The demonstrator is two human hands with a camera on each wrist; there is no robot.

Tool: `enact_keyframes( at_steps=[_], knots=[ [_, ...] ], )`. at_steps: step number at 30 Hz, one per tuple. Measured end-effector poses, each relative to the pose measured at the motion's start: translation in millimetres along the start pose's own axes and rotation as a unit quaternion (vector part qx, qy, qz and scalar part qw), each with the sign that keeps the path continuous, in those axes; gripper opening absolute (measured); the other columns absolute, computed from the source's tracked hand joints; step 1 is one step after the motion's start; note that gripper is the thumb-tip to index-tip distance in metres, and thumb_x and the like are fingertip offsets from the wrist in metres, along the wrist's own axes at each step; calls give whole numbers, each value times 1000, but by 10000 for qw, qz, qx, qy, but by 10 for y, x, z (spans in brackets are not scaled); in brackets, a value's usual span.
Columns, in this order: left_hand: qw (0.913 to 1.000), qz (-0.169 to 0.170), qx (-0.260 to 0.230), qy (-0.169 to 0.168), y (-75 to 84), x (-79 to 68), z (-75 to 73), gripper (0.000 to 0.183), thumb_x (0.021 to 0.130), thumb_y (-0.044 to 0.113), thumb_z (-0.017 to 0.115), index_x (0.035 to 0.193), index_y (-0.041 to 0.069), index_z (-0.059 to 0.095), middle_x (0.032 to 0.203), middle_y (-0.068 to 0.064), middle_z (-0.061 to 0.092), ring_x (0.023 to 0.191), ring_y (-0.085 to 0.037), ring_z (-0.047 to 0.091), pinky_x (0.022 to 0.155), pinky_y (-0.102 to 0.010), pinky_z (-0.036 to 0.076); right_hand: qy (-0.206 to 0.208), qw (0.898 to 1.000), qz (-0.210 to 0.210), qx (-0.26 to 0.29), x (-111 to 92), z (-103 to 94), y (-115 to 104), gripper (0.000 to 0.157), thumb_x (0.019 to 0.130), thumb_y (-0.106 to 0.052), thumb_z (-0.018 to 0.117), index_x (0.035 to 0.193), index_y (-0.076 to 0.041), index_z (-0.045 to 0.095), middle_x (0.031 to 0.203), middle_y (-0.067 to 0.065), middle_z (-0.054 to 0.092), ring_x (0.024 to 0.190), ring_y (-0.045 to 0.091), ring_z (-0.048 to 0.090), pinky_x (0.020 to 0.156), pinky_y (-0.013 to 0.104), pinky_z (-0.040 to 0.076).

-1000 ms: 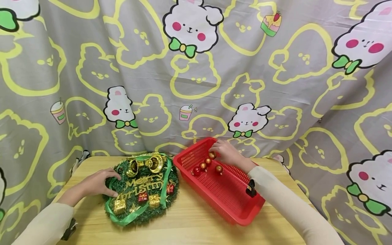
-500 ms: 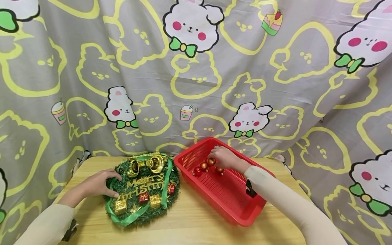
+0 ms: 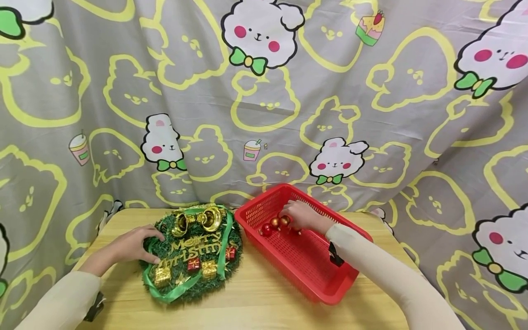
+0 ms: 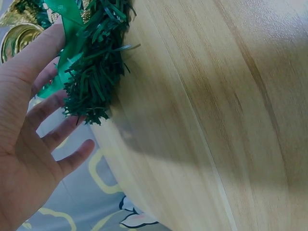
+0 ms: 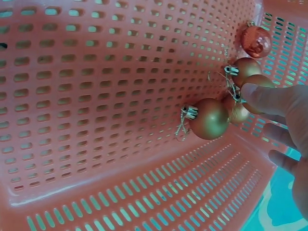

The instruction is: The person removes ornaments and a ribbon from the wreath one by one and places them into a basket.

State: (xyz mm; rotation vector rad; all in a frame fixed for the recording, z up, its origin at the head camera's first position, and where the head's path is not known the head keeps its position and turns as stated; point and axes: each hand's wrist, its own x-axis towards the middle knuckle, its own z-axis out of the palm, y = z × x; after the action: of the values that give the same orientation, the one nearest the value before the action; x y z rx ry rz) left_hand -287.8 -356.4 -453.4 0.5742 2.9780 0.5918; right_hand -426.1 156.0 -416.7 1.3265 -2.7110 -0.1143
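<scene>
A green tinsel Christmas wreath (image 3: 194, 245) with gold lettering lies at the left of the table. My left hand (image 3: 134, 245) rests at its left edge, fingers spread and relaxed; green ribbon (image 4: 70, 29) lies by them in the left wrist view. To the right stands a red perforated basket (image 3: 305, 263). My right hand (image 3: 305, 215) reaches into it, thumb and a mostly hidden finger pinching a gold Christmas ball (image 5: 263, 81) near its metal cap. Close around are other gold balls, one (image 5: 209, 119) nearest the camera, and a shiny red ball (image 5: 256, 42).
Gold bells (image 3: 211, 220), a red gift box (image 3: 193, 264) and gold gift boxes (image 3: 209, 270) decorate the wreath. The wooden table (image 3: 255, 298) has its far edge against a patterned curtain (image 3: 264, 105). The basket's raised walls surround my right hand.
Inside the basket, my right hand has come slightly down and over the gold balls, covering some of them. The balls have shifted a little. My left hand has stayed at the wreath.
</scene>
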Motion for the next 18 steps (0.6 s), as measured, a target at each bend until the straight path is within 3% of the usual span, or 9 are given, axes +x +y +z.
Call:
enact_keyframes(
  at_steps=[10, 18],
  knots=[
    [10000, 23, 13, -4, 8, -3, 2, 63, 68, 49, 92, 116, 15, 71, 138, -37, 53, 125, -61, 50, 95, -71, 48, 18, 9999, -73, -121, -40, 126, 12, 34, 82, -18, 86, 114, -11, 75, 107, 2, 76, 98, 23, 64, 91, 42, 56],
    [10000, -3, 1, 14, 3, -5, 0, 63, 68, 49, 92, 117, 15, 72, 139, -36, 53, 123, -58, 54, 94, -69, 50, 73, 9994, -189, -291, -46, 195, 50, 37, 82, -25, 86, 114, -12, 74, 107, 2, 75, 101, 23, 64, 92, 43, 56]
  ],
)
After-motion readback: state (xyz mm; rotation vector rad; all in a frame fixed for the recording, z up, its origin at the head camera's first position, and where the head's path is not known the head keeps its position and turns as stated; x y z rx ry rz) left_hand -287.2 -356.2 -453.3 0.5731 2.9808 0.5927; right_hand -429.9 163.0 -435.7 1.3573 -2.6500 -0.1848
